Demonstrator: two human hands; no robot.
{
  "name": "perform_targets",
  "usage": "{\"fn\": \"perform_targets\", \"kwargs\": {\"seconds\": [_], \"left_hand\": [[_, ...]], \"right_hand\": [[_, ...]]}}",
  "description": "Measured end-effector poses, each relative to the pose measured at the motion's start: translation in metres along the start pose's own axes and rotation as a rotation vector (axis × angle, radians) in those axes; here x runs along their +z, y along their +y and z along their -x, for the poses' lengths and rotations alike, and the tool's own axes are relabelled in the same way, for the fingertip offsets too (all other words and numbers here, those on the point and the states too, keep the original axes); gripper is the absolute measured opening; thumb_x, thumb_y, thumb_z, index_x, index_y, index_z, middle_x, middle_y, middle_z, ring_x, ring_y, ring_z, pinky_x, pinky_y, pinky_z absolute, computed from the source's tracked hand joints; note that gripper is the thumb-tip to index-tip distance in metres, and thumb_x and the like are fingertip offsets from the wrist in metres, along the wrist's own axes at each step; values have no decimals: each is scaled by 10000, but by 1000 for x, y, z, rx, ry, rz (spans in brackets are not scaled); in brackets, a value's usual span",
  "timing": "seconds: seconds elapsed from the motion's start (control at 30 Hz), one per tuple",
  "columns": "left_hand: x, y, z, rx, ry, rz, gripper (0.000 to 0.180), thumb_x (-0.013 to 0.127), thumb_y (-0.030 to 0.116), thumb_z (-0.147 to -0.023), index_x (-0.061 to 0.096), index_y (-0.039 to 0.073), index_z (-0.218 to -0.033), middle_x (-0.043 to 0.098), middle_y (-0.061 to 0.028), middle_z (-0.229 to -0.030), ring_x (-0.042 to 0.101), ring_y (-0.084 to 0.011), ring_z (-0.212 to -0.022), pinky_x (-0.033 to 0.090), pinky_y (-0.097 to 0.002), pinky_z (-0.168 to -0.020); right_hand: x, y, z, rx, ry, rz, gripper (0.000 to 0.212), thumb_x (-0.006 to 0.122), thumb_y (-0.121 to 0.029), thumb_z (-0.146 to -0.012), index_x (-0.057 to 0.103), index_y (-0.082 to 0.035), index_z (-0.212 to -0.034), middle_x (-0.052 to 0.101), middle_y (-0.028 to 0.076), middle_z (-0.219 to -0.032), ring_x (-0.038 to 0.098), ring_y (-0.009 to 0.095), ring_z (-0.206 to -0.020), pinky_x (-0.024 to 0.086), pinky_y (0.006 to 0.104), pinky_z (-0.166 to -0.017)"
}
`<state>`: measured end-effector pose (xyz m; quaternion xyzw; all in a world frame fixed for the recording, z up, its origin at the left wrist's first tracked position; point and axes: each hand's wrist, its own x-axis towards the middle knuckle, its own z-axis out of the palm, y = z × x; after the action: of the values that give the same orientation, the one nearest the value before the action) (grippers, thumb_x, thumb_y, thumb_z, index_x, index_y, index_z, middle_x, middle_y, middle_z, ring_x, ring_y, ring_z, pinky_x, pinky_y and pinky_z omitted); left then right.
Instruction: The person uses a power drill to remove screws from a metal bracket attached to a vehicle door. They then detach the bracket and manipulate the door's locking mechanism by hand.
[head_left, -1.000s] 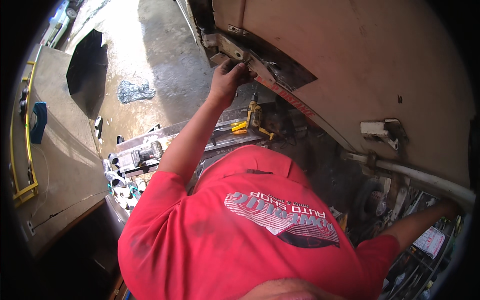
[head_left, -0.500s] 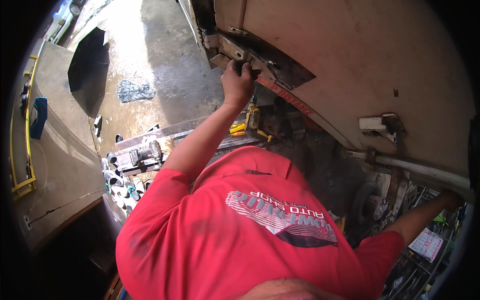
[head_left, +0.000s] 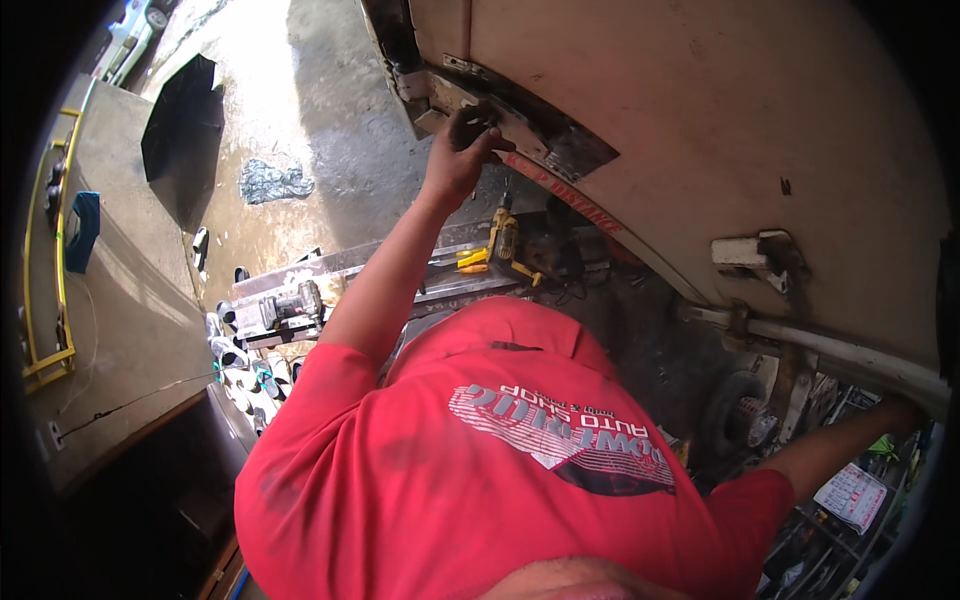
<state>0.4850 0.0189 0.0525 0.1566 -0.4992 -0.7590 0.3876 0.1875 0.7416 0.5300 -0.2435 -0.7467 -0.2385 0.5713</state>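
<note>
My left hand [head_left: 460,155] is up at the corner of a large beige vehicle panel [head_left: 670,110], by a worn metal bracket [head_left: 520,132] along its edge. Its blackened fingers are curled in, with the thumb near them; whatever they pinch is too small or hidden to name. Just right of it, red lettering runs along a pale strip [head_left: 575,195]. My right hand [head_left: 903,412] is at the far right, beneath the end of a pale rail [head_left: 840,345] on the panel. Shadow and the rail obscure its fingers.
Below my left arm, a long metal piece [head_left: 440,285] carries a yellow power drill [head_left: 503,238], yellow-handled tools [head_left: 472,262] and a silver power tool [head_left: 295,306]. Several slippers [head_left: 235,360] lie at left. A yellow frame [head_left: 50,375] stands beyond. A wheel [head_left: 735,405] sits near my right arm.
My left hand has shifted slightly left and up along the bracket, and its fingers have changed their hold. The view has tilted slightly; my right hand stays by the rail.
</note>
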Motion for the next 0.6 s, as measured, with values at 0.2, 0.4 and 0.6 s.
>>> {"fn": "perform_targets", "kwargs": {"seconds": [0.2, 0.4, 0.6], "left_hand": [[-30, -19, -18, -45, 80, -124, 322, 825, 230, -883, 705, 26, -1101, 727, -56, -952, 681, -151, -734, 517, -253, -644], [-12, -22, -30, -180, 131, 45, 375, 835, 238, -872, 675, 35, -1143, 715, -50, -1023, 676, -153, -873, 534, -306, -727], [-10, -38, -39, -173, 171, -52, 529, 805, 271, -901, 576, 66, -1332, 673, -64, -1177, 661, -196, -982, 553, -371, -817]], "right_hand": [[21, 10, -11, -4, -45, 29, 865, 767, -600, -787, 517, -69, -1422, 582, 211, -1338, 658, 369, -1192, 574, 540, -917], [15, 5, 4, 3, -15, 46, 840, 784, -568, -786, 518, -101, -1431, 559, 196, -1378, 641, 375, -1216, 571, 546, -943], [12, 10, 4, 21, -31, 118, 842, 785, -537, -791, 505, -78, -1438, 561, 196, -1380, 640, 364, -1221, 560, 534, -960]]}}
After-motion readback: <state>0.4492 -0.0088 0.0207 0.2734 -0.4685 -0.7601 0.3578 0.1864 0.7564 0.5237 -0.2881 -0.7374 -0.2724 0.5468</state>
